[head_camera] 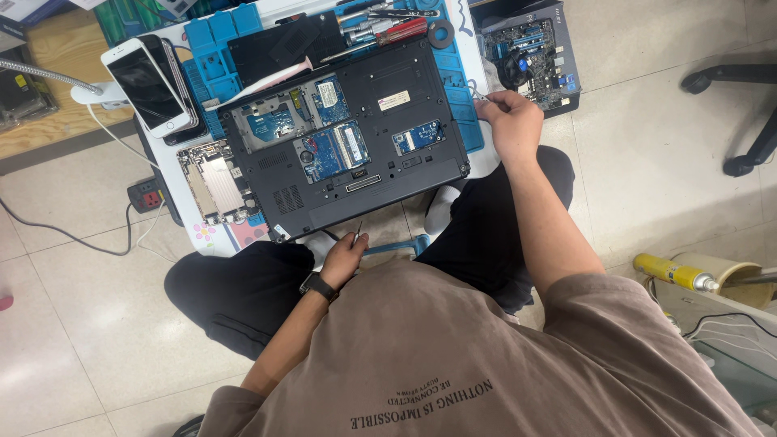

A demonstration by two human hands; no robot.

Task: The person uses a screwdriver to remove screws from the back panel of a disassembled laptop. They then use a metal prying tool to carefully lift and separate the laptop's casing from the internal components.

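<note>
Two hands flank the opened laptop (344, 137): left hand (344, 257) grips a screwdriver (357, 232).

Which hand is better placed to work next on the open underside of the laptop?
Probably the left hand: it holds a thin screwdriver right at the laptop near edge. The right hand sits off the laptop's far corner, pinching something small.

Small white table (184, 212), tiled floor below. Blue mat (217, 50) on top carries the opened laptop (344, 137); left of the laptop, two phones (150, 85), a bare phone chassis (215, 181).
</note>
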